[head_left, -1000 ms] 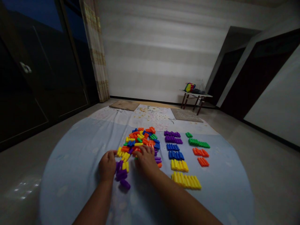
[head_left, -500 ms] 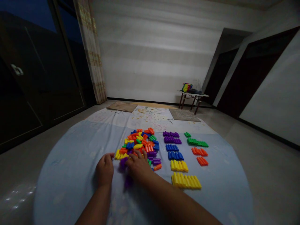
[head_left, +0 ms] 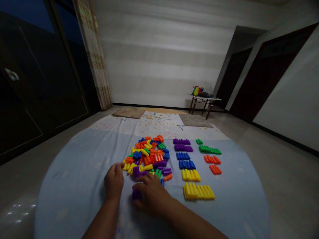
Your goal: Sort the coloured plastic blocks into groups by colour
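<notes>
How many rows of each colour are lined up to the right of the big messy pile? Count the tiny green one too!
Purple rows: 2
Blue rows: 2
Yellow rows: 2
Green rows: 2, with the tiny one
Orange rows: 2
Total: 10 rows

We recorded a bench [head_left: 161, 110] under a blue-and-white cloth [head_left: 74, 186]. On the cloth lay a pile of mixed-colour pieces [head_left: 149, 152]; to its right, purple rows [head_left: 183, 147], blue rows [head_left: 186, 164], yellow rows [head_left: 198, 191], green rows [head_left: 210, 150] and orange rows [head_left: 212, 159]. At the far end lay a brown panel [head_left: 128, 113] and a grey panel [head_left: 195, 120].
</notes>
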The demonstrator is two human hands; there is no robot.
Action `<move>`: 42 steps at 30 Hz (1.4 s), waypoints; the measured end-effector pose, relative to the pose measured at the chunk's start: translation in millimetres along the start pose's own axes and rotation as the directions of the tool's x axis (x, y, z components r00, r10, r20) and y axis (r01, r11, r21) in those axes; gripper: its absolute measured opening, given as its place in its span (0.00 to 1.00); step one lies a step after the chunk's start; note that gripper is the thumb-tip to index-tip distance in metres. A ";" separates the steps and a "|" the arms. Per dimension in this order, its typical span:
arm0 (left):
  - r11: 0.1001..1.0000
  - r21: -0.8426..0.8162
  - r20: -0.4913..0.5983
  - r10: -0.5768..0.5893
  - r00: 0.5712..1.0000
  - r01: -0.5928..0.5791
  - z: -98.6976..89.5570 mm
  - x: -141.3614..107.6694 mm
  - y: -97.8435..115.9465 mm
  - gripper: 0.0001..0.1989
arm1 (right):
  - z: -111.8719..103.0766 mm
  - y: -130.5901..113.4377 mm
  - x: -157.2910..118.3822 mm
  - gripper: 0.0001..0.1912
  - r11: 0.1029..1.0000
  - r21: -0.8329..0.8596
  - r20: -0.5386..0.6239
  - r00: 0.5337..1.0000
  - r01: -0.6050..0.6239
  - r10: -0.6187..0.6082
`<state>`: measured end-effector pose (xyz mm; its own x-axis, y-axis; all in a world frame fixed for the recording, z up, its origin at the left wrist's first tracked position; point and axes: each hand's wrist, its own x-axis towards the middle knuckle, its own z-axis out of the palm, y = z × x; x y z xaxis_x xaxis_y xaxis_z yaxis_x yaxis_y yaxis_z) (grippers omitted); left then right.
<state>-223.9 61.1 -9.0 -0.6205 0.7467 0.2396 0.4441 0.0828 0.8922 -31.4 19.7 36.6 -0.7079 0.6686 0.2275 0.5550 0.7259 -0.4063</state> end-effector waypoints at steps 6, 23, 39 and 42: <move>0.996 0.074 0.011 0.039 0.999 -0.040 -3.6 -1.4 3.7 0.17 | 9.5 4.0 -1.3 0.19 1.000 -0.015 0.095 0.995 -0.006 0.007; 0.988 0.142 0.015 0.056 0.998 -0.058 -3.3 -4.2 8.6 0.18 | 10.1 15.0 -25.8 0.22 0.970 -0.020 -0.119 0.964 -0.243 0.239; 0.983 0.181 0.021 0.034 0.999 -0.037 -12.5 -3.3 14.3 0.18 | 13.4 27.9 -30.0 0.18 0.990 0.027 -0.172 0.975 -0.138 0.141; 0.996 0.060 0.048 -0.067 0.997 0.064 -18.4 0.0 22.7 0.16 | 16.9 26.9 -28.5 0.12 0.996 -0.024 -0.131 0.988 -0.084 0.080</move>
<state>-225.7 50.8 18.2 -0.6173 0.7701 0.1608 0.4413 0.1697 0.8812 -3.6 17.5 4.3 -0.5980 0.7398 0.3083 0.6226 0.6711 -0.4026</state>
